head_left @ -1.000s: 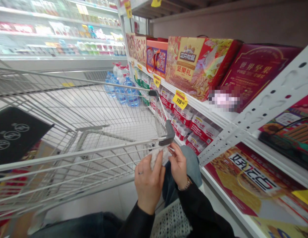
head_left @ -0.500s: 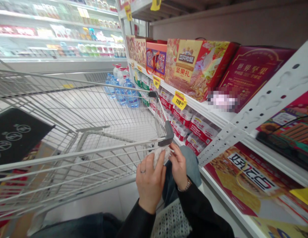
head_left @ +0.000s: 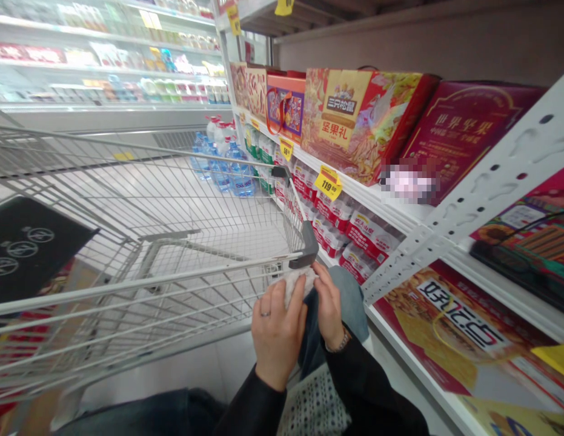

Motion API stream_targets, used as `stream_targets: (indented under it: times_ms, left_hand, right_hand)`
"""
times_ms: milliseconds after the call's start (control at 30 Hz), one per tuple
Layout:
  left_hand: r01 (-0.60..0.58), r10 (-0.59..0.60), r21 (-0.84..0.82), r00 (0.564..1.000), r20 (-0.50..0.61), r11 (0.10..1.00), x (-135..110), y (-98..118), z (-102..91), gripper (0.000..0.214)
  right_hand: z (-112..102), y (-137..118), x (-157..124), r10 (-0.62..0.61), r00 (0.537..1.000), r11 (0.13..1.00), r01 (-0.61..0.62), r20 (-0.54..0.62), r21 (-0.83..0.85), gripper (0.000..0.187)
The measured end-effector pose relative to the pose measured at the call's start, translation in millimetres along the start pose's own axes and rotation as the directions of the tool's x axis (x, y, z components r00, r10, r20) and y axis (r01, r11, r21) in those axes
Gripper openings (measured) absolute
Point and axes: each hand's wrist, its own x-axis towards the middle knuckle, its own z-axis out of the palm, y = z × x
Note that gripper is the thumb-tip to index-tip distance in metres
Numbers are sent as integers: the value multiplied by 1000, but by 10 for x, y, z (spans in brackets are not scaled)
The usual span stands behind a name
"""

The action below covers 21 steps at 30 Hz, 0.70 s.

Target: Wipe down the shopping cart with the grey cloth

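Observation:
A crumpled whitish cloth (head_left: pixel 296 284) lies under my left hand (head_left: pixel 278 327), whose fingers are bent over it at the corner of a wire shopping cart (head_left: pixel 209 260). My right hand (head_left: pixel 328 306) pinches the cloth's right side, just below the cart's dark grey plastic corner (head_left: pixel 305 248). A ring shows on the left hand and a metal watch band on the right wrist. The fingertips partly hide the cloth, and the cart's frame passes close above it.
Shelving on the right holds a nut gift box (head_left: pixel 345 127), a dark red box (head_left: pixel 458 139) and shrink-wrapped bottles (head_left: pixel 368 236). A white perforated post (head_left: pixel 481 175) stands near my right arm. Large water bottles (head_left: pixel 227 169) stand on the floor. A black panel (head_left: pixel 40 242) sits at the cart's left.
My left hand has shifted slightly right over the cloth, toward my right hand. The fingers of my right hand have closed in a little more. The cart looks unmoved.

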Motion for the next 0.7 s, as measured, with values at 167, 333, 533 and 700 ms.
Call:
stream_targets:
  times_ms: [167,333,533,700]
  left_hand:
    - [-53,51,52,998,41,997,-90,-1,73,43]
    - [-42,39,56,997,62,998,-119,-2,65,41]
    - [-42,41,68,999,26,997,50,125,8,44]
    - [-57,40,141,992,121,988,-31,207,106,48]
  right_hand:
    - [-11,39,25,18,999,999,-20,39,51,42]
    - [2,53,32,9,998,998,-14,63,69,44]
    - [-40,57,23,8,998,999,-11,58,46,43]
    - [-71,89,58,16,997,995,-23,78,94,43]
